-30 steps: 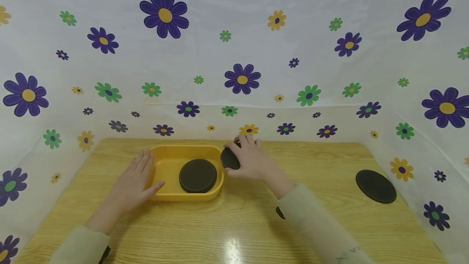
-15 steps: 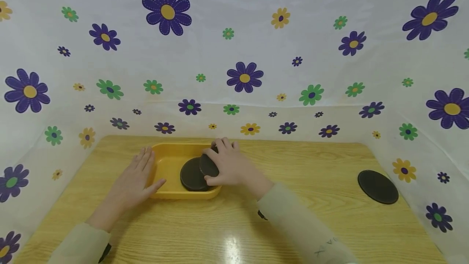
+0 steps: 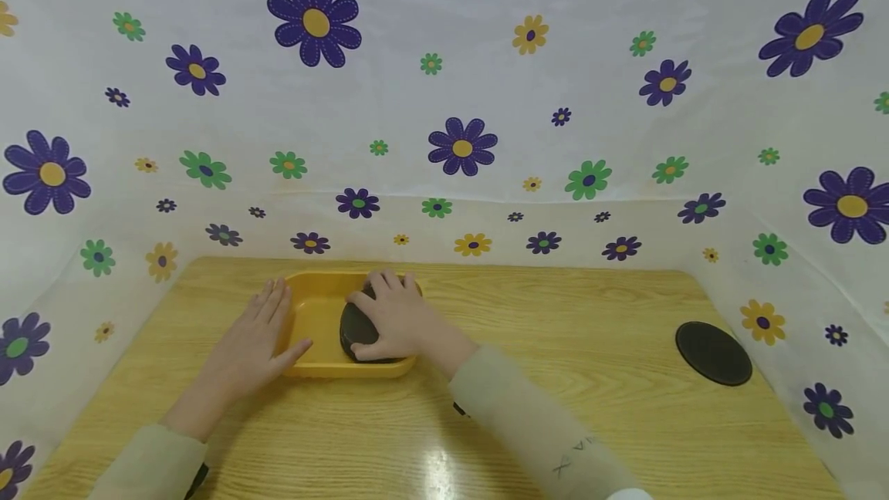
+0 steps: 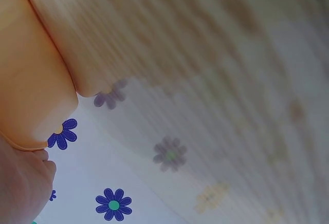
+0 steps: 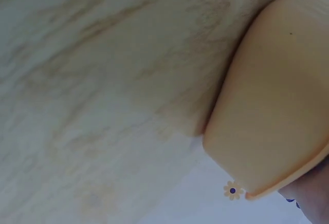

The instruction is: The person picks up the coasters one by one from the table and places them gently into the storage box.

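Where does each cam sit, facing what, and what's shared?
Head: head-worn, facing forward-down at the yellow tray; left hand, right hand and sleeves show.
Left wrist: on that wrist, facing the tray's outer wall and flowered sheet; part of left hand, lower left.
Right wrist: on that wrist, facing tray and sheet too; part of right hand, lower right.
Both wrist views share tray, flowered sheet and tabletop.

The person's right sleeve [image 3: 517,411] carries, in the head view, a dark X-like character [image 3: 561,467] and, near it, angular strokes [image 3: 579,446] resembling a V and an inverted V — whether lettering or decoration cannot be determined. The strokes are thin and partly indistinct — no complete word is legible.
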Available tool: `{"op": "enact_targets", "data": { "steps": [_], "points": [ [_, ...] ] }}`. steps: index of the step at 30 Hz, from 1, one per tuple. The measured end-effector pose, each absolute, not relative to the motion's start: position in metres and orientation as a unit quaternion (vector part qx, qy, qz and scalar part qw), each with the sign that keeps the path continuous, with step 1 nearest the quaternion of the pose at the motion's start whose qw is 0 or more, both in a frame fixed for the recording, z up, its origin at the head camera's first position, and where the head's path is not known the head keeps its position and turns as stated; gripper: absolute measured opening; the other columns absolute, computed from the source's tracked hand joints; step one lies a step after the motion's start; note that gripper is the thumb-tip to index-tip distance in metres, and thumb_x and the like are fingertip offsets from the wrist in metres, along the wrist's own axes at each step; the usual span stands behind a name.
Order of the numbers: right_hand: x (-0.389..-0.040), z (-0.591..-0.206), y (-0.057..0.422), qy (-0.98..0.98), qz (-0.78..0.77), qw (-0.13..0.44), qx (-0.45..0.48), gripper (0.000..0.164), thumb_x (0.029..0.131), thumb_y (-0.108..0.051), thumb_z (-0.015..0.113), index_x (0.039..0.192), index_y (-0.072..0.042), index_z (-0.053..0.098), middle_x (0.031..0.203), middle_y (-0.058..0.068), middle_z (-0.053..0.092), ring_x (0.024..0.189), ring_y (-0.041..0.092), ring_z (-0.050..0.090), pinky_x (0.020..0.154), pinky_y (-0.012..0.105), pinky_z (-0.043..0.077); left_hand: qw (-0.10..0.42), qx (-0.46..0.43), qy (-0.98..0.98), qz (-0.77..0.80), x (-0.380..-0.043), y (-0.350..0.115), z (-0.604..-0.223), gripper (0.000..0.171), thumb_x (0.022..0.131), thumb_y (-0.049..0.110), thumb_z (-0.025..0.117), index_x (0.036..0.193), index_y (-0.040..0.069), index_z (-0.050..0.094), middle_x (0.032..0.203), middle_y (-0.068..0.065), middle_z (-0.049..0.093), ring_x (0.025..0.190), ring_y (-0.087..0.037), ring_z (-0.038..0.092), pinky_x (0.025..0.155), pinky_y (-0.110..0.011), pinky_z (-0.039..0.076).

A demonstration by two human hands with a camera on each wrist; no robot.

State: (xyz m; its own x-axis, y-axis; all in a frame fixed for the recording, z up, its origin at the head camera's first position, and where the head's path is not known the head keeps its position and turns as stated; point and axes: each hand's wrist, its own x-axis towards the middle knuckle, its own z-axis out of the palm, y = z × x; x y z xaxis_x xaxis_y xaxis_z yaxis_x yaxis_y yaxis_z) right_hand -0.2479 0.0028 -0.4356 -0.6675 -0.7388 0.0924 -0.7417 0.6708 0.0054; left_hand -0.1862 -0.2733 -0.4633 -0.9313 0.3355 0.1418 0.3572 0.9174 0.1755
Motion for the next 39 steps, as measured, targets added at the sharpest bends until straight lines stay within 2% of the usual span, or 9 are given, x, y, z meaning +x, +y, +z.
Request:
{"op": "enact_targets", "data": {
  "steps": [7, 15, 24, 30, 39],
  "points": [
    [-0.246, -0.441, 0.000, -0.918, 0.019, 0.013, 0.397, 0.076, 0.092, -0.065, 0.065, 0.154, -0.023, 0.053, 0.155, 0.008, 0.048, 0.140, 0.026, 0.046, 0.113, 0.049, 0.045, 0.059, -0.180, -0.977, -0.098, -0.185, -0.273, -0.462, 0.095, 0.105, 0.055, 0.055, 0.163, -0.014, 0.023, 0.174, -0.031, 0.015, 0.162, -0.051, 0.018, 0.137, -0.052, 0.014],
    [-0.246, -0.444, -0.002, -0.926, 0.005, -0.012, 0.378, 0.078, 0.093, -0.068, 0.065, 0.156, -0.025, 0.050, 0.157, 0.007, 0.048, 0.142, 0.026, 0.045, 0.107, 0.043, 0.047, 0.058, -0.177, -0.978, -0.097, -0.187, -0.273, -0.463, 0.095, 0.105, 0.055, 0.055, 0.163, -0.013, 0.022, 0.175, -0.031, 0.014, 0.162, -0.051, 0.017, 0.137, -0.052, 0.013],
    [-0.245, -0.442, -0.001, -0.926, 0.004, -0.010, 0.376, 0.076, 0.094, -0.064, 0.064, 0.157, -0.025, 0.048, 0.156, 0.007, 0.047, 0.141, 0.025, 0.045, 0.106, 0.041, 0.048, 0.066, -0.178, -0.977, -0.095, -0.187, -0.273, -0.464, 0.095, 0.105, 0.055, 0.056, 0.162, -0.013, 0.025, 0.174, -0.032, 0.018, 0.162, -0.051, 0.019, 0.135, -0.055, 0.018],
    [-0.245, -0.442, 0.007, -0.924, 0.000, 0.008, 0.381, 0.074, 0.096, -0.064, 0.062, 0.157, -0.025, 0.049, 0.155, 0.007, 0.048, 0.142, 0.026, 0.046, 0.115, 0.049, 0.045, 0.069, -0.179, -0.976, -0.099, -0.186, -0.273, -0.466, 0.094, 0.105, 0.054, 0.055, 0.162, -0.013, 0.025, 0.174, -0.031, 0.017, 0.162, -0.051, 0.019, 0.137, -0.050, 0.012],
    [-0.248, -0.422, 0.041, -0.928, 0.010, 0.029, 0.372, 0.073, 0.097, -0.059, 0.066, 0.156, -0.020, 0.050, 0.153, 0.010, 0.047, 0.141, 0.029, 0.044, 0.116, 0.050, 0.043, 0.065, -0.183, -0.975, -0.105, -0.185, -0.273, -0.466, 0.093, 0.106, 0.054, 0.054, 0.163, -0.013, 0.024, 0.174, -0.031, 0.014, 0.162, -0.051, 0.017, 0.137, -0.040, -0.002]
  ]
}}
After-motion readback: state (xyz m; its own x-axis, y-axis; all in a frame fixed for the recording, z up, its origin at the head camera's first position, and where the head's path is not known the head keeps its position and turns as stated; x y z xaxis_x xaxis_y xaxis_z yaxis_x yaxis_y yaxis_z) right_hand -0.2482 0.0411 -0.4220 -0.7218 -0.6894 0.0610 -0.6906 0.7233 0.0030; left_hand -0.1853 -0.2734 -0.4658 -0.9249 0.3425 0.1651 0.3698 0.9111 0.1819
